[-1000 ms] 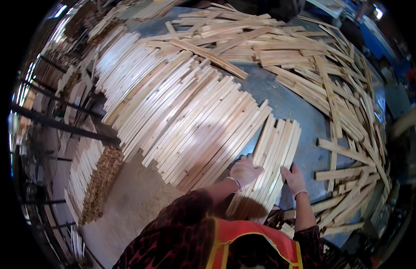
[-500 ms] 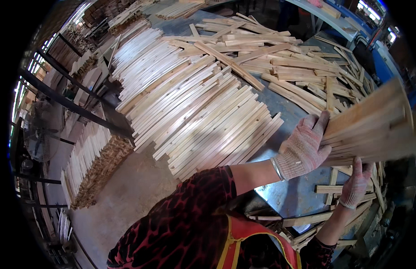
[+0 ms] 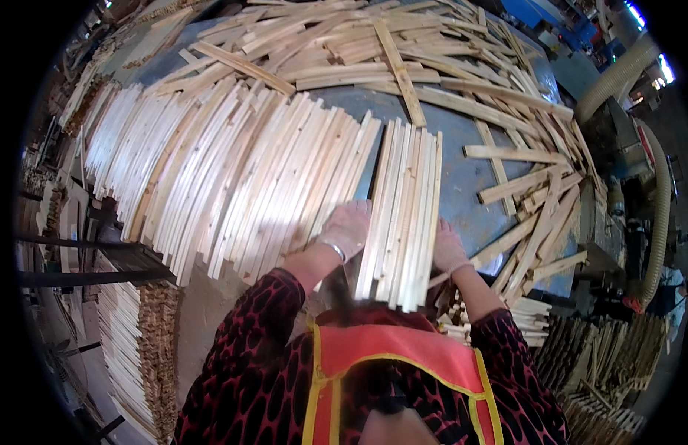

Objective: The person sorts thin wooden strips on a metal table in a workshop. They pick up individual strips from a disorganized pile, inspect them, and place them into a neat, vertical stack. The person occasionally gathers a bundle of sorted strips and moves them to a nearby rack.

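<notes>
Brought the bundle of narrow wooden strips point(image 3: 403, 215) back leftward from the raised hold at the right half a second ago, turning it lengthwise to the body. Now holding it at the near middle of the tabletop point(image 3: 466, 211), just right of the row of laid strips point(image 3: 270, 163), near ends jutting toward the red apron point(image 3: 403, 348); cannot tell if resting or raised. Clamping it from both sides, with the gloved left hand point(image 3: 347, 228) on the left edge and the gloved right hand point(image 3: 449, 247) on the right, probably to stop loose strips fanning apart. Cannot tell how far the fingers curl beneath. Running roughly parallel to the row, likely for a close fit without crossing. Kept apart from the crisscross heap of loose slats point(image 3: 522, 155) at far and right, presumably to avoid snagging.
</notes>
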Motion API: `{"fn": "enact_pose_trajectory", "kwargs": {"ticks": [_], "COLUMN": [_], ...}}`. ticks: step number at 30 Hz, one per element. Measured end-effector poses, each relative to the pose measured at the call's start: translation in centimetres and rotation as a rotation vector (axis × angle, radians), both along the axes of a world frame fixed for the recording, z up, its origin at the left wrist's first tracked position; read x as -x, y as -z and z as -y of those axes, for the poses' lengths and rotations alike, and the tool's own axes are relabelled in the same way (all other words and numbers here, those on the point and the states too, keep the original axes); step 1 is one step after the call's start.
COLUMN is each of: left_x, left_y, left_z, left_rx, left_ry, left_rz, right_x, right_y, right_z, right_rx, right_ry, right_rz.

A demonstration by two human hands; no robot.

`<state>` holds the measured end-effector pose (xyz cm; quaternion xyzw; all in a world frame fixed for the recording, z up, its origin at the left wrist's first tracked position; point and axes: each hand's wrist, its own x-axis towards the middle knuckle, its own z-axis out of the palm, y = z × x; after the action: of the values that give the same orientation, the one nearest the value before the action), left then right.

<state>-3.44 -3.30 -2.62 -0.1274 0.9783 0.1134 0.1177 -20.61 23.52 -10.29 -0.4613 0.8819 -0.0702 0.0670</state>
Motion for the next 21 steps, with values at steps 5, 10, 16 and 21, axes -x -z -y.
{"fn": "enact_pose_trajectory", "kwargs": {"ticks": [5, 10, 16, 21], "left_x": [3.2, 3.0, 5.1, 6.0], "left_y": [-1.4, 3.7, 0.0, -5.2], "left_z": [-0.4, 0.1, -5.1, -1.5], "left_rx": [-0.179, -0.4, -0.39, -0.344], "left_ry": [-0.209, -0.503, -0.7, -0.564], "left_rz": [0.291, 0.028, 0.071, -0.024], "right_x": [1.1, 2.3, 1.6, 1.0], "right_y": [-6.3, -7.7, -2.7, -4.2], "right_z": [0.5, 3.3, 4.7, 5.7], "right_rx": [0.12, 0.102, 0.338, 0.462], "right_ry": [0.21, 0.428, 0.502, 0.633], "right_rz": [0.497, 0.726, 1.187, 1.57]}}
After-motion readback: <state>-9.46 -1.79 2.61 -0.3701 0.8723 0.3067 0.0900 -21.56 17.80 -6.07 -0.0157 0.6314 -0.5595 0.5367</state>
